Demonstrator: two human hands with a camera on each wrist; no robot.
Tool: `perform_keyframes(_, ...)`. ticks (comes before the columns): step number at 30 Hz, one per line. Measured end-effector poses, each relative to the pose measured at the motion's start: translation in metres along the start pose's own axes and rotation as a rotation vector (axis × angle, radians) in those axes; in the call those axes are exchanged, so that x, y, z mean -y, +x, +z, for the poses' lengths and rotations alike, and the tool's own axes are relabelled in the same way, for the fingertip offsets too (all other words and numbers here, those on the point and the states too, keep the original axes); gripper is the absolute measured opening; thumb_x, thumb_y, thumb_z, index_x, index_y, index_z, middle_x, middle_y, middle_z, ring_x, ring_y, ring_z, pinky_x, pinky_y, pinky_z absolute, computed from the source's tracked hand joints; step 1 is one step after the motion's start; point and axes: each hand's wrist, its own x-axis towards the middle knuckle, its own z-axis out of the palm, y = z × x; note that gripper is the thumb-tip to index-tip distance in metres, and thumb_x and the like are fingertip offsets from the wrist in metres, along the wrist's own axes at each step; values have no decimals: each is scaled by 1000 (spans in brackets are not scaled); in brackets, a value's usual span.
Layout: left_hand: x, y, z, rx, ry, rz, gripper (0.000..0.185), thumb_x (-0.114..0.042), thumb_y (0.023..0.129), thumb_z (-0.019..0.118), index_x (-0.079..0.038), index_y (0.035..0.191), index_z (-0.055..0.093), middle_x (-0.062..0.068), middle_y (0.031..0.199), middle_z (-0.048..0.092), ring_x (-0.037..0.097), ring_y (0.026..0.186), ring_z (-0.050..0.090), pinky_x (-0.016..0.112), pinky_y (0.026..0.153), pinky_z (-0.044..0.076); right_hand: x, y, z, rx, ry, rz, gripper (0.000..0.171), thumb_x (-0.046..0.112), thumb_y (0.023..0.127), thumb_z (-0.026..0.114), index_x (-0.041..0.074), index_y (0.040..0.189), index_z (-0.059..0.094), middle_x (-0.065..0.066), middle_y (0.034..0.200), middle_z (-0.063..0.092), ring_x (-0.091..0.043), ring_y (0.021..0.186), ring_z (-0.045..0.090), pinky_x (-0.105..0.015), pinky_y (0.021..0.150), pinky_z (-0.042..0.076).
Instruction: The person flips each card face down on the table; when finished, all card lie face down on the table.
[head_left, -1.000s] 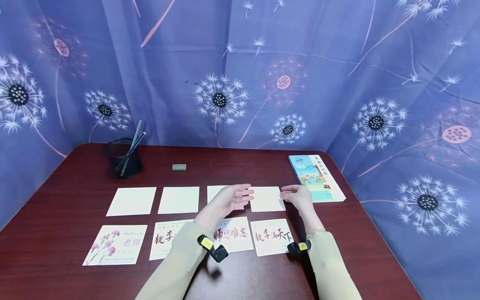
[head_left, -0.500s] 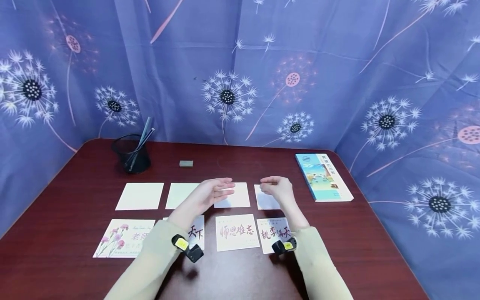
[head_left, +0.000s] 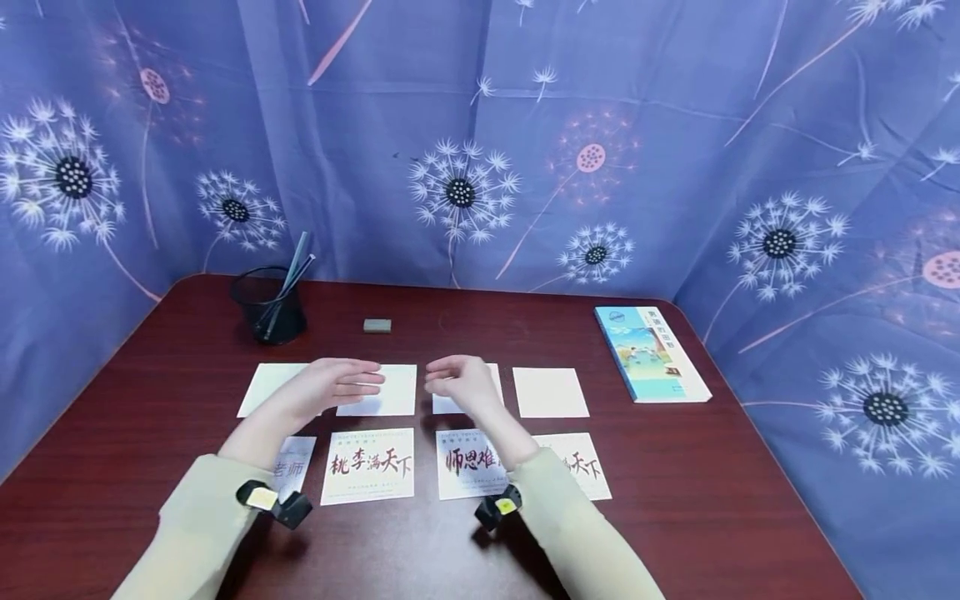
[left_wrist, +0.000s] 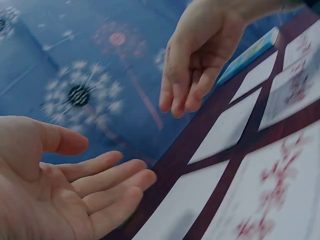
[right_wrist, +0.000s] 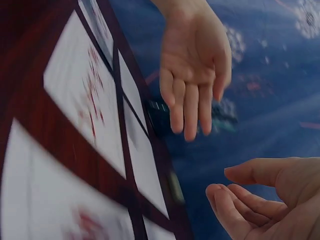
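1. Left hand (head_left: pixel 333 385): fingers straight and relaxed, palm turned inward, held above the far row of cards; nothing held, nothing touched.
2. Right hand (head_left: pixel 459 383): fingers loosely bent, palm facing the left hand, likewise empty and lifted off the table (head_left: pixel 150 367).
3. Blank card (head_left: pixel 378 390): flat in the far row, below and between the two hands, partly hidden by the left fingers.
4. Second blank card (head_left: pixel 491 387): just right of the first, largely covered by the right hand.
5. Third blank card (head_left: pixel 550 392): right end of the far row, fully exposed, well apart from either hand.
6. Printed card (head_left: pixel 369 466): near row, red and black characters, directly on the near side of the first blank card.
7. Mesh pen cup (head_left: pixel 268 307): far left, upright, holding thin sticks or pens that lean to the right.
8. Eraser (head_left: pixel 377 326): far centre, lying alone.
9. Book (head_left: pixel 651 352): far right edge, flat, cover upward.
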Motion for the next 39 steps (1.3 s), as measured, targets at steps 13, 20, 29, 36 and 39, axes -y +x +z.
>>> perform_keyframes(13,24,-65,-87,-37,-82,-29,56,-29,108,34,16,142,35,-1,117,70,9,105,69,28,93,55,19,-16,93,221,40,79,28,5,79,74,1,106,72,-6,92,76,-4,75,67,-14,73,52)
perform_keyframes(20,39,-89,-113,-82,-88,-115,56,-30,108,33,15,142,36,-7,110,72,6,102,69,23,87,56,22,-29,116,280,98,117,22,3,78,75,2,100,74,-6,87,76,-2,70,64,-13,65,49)
perform_keyframes(29,59,-108,-131,-112,-135,-209,42,-33,108,31,-12,125,63,-8,105,73,5,98,70,25,85,57,30,-47,134,325,22,101,22,3,75,77,4,97,75,1,81,74,1,67,60,-14,63,47)
perform_keyframes(36,66,-120,-139,-84,-153,-219,42,-32,108,28,-23,113,69,-9,105,73,6,97,70,26,83,58,28,-46,134,331,17,88,23,3,75,77,2,98,75,0,82,74,3,67,58,-12,64,46)
perform_keyframes(39,66,-123,-140,-88,-137,-244,42,-34,108,29,-25,109,70,-8,104,73,7,96,71,26,81,58,28,-46,134,335,24,92,23,3,76,76,2,99,74,-1,82,74,2,67,59,-13,65,47)
